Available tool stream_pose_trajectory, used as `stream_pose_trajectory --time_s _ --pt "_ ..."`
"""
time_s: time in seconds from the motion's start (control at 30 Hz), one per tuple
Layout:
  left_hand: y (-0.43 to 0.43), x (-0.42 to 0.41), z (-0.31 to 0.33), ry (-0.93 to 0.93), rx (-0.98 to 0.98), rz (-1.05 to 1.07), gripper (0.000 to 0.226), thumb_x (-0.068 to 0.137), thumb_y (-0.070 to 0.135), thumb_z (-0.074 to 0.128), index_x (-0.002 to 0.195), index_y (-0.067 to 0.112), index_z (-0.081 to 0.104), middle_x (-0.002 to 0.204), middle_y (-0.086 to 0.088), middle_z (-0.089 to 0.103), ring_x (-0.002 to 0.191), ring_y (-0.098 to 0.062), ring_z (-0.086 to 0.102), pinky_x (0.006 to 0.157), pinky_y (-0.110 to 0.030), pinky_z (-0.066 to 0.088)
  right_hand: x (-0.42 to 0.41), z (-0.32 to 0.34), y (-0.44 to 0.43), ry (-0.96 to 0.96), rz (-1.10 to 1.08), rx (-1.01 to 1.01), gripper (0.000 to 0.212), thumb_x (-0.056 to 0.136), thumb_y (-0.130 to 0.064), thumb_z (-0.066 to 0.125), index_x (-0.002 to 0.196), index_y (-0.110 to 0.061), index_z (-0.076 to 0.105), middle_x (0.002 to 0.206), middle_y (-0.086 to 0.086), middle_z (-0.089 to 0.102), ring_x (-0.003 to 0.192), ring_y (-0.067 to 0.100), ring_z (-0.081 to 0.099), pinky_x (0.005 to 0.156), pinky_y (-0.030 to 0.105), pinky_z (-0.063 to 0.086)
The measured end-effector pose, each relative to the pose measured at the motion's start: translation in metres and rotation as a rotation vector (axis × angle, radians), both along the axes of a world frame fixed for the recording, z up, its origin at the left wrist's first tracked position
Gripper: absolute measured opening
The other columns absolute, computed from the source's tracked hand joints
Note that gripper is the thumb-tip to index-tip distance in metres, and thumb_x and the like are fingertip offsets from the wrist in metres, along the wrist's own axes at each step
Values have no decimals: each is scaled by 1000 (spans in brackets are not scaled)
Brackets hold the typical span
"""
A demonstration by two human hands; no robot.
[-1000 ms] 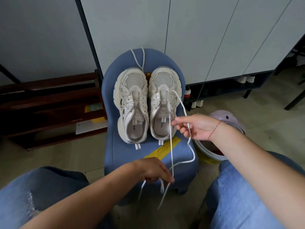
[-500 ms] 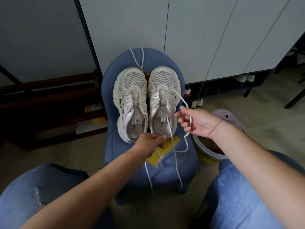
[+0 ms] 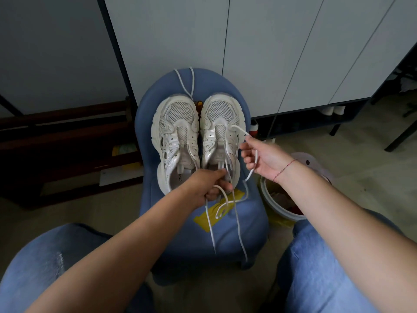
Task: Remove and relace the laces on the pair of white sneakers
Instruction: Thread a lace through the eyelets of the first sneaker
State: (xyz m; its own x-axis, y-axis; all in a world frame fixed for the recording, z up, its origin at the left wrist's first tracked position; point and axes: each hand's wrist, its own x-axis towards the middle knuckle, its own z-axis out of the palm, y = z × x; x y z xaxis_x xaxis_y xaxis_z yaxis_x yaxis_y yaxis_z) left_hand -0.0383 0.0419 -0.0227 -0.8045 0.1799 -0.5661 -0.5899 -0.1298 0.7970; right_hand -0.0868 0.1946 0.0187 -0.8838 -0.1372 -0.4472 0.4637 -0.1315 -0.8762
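Note:
Two white sneakers stand side by side, toes away from me, on a blue chair [image 3: 246,224]. The left sneaker [image 3: 174,141] has no lace in its eyelets. The right sneaker [image 3: 222,134] has a white lace [image 3: 235,208] running out of an upper eyelet. My right hand [image 3: 262,158] holds that lace just right of the shoe, fingers curled round it. My left hand [image 3: 208,184] grips the heel of the right sneaker together with lace strands that hang down over the seat front. A second loose lace [image 3: 188,83] is draped over the chair back.
A white bucket [image 3: 278,206] with a lid leaning on it stands on the floor right of the chair. Dark wooden shelves are at the left, white cabinet doors behind. My knees in blue jeans frame the chair's front.
My left hand rose from the seat front to the right sneaker's heel, taking lace strands with it. My right hand moved up and closer to the shoe along the lace.

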Motion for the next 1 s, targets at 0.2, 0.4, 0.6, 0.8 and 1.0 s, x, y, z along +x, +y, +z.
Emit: stream_pose_trajectory --time_s 0.2,0.4,0.6,0.8,1.0 --pt "11 -8 -8 -11 -45 101 21 100 13 56 80 7 59 45 1 59 24 -4 27 30 -11 18 -22 6 -13 89 -8 51 27 95 -31 56 77 -10 57 61 2 50 46 9 42 41 17 38" --pt "3 6 -6 46 -64 14 17 98 8 58 82 5 63 49 -1 59 27 -5 26 31 -12 16 -30 1 -19 199 23 171 26 88 -29 66 74 -11 54 58 0 48 44 8 41 40 17 38" --pt "-15 41 -21 -40 -255 -431 12 96 13 62 86 9 66 53 2 63 31 -3 27 34 -15 19 -28 3 -14 196 99 143 21 91 -26 63 77 -12 55 61 0 46 50 10 42 43 19 38" --pt "-16 58 -25 -77 -347 -717 16 97 15 61 81 12 65 58 4 65 33 -3 30 37 -14 24 -25 3 -11 176 114 93 20 92 -26 62 77 -14 54 61 0 47 49 11 44 42 19 41" --pt "-19 60 -24 17 -390 -677 11 93 18 68 83 19 68 75 2 65 67 -6 58 61 -17 47 -20 4 -7 170 138 64 17 92 -24 61 81 -12 56 66 1 50 48 9 47 43 20 45"
